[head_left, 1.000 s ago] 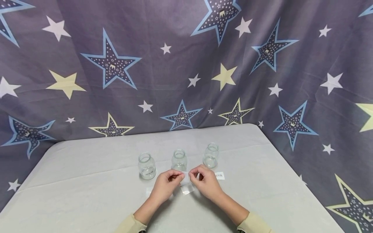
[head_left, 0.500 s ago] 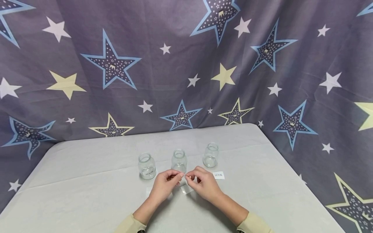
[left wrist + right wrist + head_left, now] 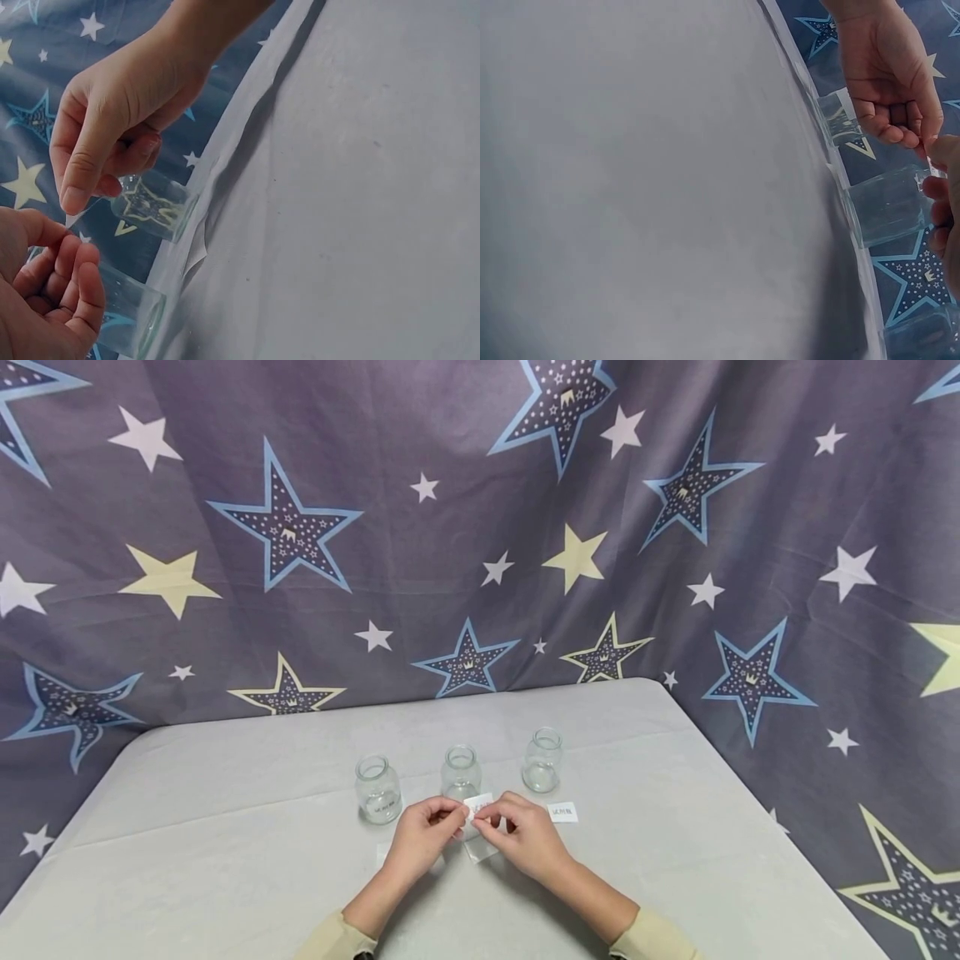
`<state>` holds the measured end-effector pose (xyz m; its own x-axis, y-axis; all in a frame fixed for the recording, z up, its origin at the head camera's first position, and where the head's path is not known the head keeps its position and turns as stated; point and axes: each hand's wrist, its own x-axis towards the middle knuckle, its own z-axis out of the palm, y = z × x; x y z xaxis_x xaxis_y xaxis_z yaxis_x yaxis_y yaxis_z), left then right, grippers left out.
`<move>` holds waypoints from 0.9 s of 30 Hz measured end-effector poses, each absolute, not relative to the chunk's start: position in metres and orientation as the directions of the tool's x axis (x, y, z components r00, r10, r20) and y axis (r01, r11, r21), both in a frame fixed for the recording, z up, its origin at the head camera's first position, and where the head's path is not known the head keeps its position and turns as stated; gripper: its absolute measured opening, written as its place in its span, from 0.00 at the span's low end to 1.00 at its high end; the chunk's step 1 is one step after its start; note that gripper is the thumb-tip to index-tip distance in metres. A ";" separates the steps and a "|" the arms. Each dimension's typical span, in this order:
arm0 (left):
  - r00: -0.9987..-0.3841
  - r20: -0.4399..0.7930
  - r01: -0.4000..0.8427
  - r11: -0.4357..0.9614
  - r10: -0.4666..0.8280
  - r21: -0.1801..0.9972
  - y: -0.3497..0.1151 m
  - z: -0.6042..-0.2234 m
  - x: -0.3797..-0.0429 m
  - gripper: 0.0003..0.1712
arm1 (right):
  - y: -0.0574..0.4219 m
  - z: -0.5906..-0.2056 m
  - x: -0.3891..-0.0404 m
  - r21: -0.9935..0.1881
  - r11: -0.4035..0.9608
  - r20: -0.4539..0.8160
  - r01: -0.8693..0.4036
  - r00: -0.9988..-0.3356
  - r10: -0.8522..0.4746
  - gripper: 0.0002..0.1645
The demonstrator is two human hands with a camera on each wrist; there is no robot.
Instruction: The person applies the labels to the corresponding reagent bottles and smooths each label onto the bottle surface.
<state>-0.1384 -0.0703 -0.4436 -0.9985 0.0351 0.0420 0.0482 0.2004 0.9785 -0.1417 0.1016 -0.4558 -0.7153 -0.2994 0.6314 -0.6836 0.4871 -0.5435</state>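
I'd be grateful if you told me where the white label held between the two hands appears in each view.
Head: the white label is at lower middle, between the left hand and right hand.
Left wrist: the white label, near the left edge, slightly below mid-height, a thin sliver.
Right wrist: the white label, near the right edge, about mid-height, mostly hidden.
Shared landmark: both hands, meeting at it.

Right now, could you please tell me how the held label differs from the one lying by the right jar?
The held label is raised between the left hand and right hand, while the lying label rests on the table. The held label is partly covered by the hands; the lying label is uncovered. Both are white with dark writing.
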 end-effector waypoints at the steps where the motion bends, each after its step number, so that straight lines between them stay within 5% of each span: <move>1: -0.998 0.045 0.051 0.201 0.034 0.978 -0.070 -0.444 -0.139 0.06 | 0.102 -0.456 -0.142 -0.545 0.486 0.634 -0.684 -0.715 -0.295 0.03; 14: -0.999 0.053 0.053 0.223 0.003 0.973 -0.074 -0.445 -0.142 0.06 | 0.106 -0.455 -0.149 -0.600 0.496 0.632 -0.628 -0.752 -0.187 0.05; 21: -0.998 0.058 0.059 0.218 0.013 0.974 -0.074 -0.446 -0.142 0.06 | 0.107 -0.453 -0.155 -0.757 0.504 0.410 -0.416 -0.903 -0.129 0.03; 27: -0.998 0.056 0.055 0.240 0.005 0.969 -0.076 -0.448 -0.144 0.06 | 0.106 -0.452 -0.158 -0.798 0.506 0.295 -0.328 -0.944 -0.147 0.03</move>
<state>-0.1438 -0.0759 -0.4477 -0.9984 0.0051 0.0557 0.0553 0.2403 0.9691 -0.1585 0.1059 -0.4523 -0.9442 -0.1467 0.2950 -0.3279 0.5062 -0.7977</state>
